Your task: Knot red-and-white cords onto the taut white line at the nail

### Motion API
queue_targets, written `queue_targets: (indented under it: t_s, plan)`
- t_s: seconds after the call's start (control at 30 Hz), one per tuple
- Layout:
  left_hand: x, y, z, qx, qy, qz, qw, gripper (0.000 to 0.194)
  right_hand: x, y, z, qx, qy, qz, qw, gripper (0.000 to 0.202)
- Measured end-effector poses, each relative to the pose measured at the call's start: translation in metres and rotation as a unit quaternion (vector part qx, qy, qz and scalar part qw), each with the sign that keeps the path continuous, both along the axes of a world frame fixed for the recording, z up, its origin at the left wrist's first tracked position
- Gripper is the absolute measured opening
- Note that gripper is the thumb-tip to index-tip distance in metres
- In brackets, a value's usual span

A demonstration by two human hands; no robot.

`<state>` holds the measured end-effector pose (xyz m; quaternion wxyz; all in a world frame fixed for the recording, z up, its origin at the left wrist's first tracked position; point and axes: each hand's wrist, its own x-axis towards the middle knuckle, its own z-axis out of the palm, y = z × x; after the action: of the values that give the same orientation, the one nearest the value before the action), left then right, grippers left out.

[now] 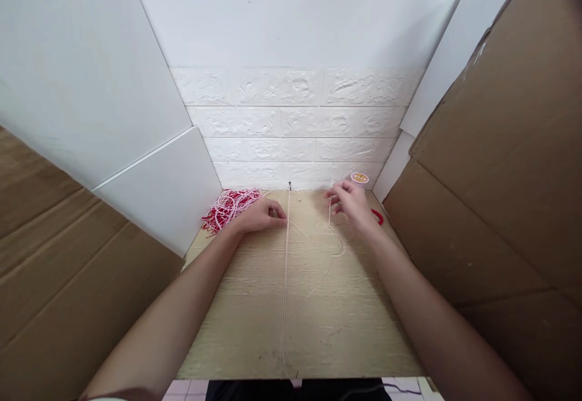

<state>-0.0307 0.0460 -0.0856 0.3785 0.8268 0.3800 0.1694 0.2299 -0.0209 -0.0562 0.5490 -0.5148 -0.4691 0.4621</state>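
Pale strands run taut from a small dark hook at the wall to the front edge of the wooden board. My left hand pinches at these strands with thumb and forefinger, below the hook. To the right, my right hand is raised over the board, fingers curled and slightly blurred, with a thin pale thread hanging from its fingertips. That thread lies in loose loops on the board between the hands, one end trailing toward the front.
Red and white cords lie in a tangled pile at the back left. Behind my right hand stands a spool with a pink-rimmed label, near a red curved handle. Cardboard sheets and white panels flank both sides; a white brick-patterned wall closes the back.
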Motion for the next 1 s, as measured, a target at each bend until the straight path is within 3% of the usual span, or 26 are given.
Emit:
queue_targets:
  t_s: [0.07, 0.17, 0.27, 0.37, 0.43, 0.57, 0.7, 0.87, 0.93, 1.0]
  plan:
    - [0.001, 0.0, -0.001, -0.006, 0.0, 0.006, 1.0, 0.025, 0.005, 0.004, 0.001, 0.067, -0.005, -0.101, 0.993, 0.02]
    - [0.001, 0.0, -0.001, -0.011, 0.001, 0.009, 1.0, 0.026, 0.008, 0.008, -0.002, 0.124, -0.021, -0.178, 0.976, 0.026]
    - [0.001, 0.0, 0.0, -0.011, 0.002, 0.007, 1.0, 0.025, 0.007, 0.006, 0.002, 0.119, 0.012, -0.173, 0.978, 0.03]
    - [0.001, -0.001, 0.0, -0.007, 0.004, 0.005, 1.0, 0.024, 0.01, 0.0, 0.015, 0.087, 0.096, -0.138, 0.982, 0.033]
    - [0.0, 0.0, 0.0, -0.008, 0.004, -0.001, 1.0, 0.023, 0.015, -0.003, 0.026, 0.095, 0.127, -0.157, 0.975, 0.032]
    - [-0.002, 0.004, -0.002, -0.016, 0.01, -0.015, 1.0, 0.022, 0.026, -0.003, 0.038, 0.185, 0.125, -0.232, 0.947, 0.026]
    - [-0.003, 0.007, -0.003, -0.028, 0.014, -0.02, 0.999, 0.02, 0.03, 0.0, 0.037, 0.277, 0.072, -0.273, 0.918, 0.021]
    - [-0.003, 0.007, 0.0, -0.06, 0.01, -0.029, 0.998, 0.018, 0.029, 0.003, 0.029, 0.295, 0.057, -0.229, 0.926, 0.02]
    - [-0.003, 0.006, 0.001, -0.061, 0.012, -0.032, 0.998, 0.018, 0.028, 0.003, 0.024, 0.25, 0.057, -0.157, 0.954, 0.023]
    - [-0.003, 0.006, 0.001, -0.058, 0.013, -0.032, 0.998, 0.018, 0.026, 0.002, 0.017, 0.161, 0.035, -0.039, 0.986, 0.026]
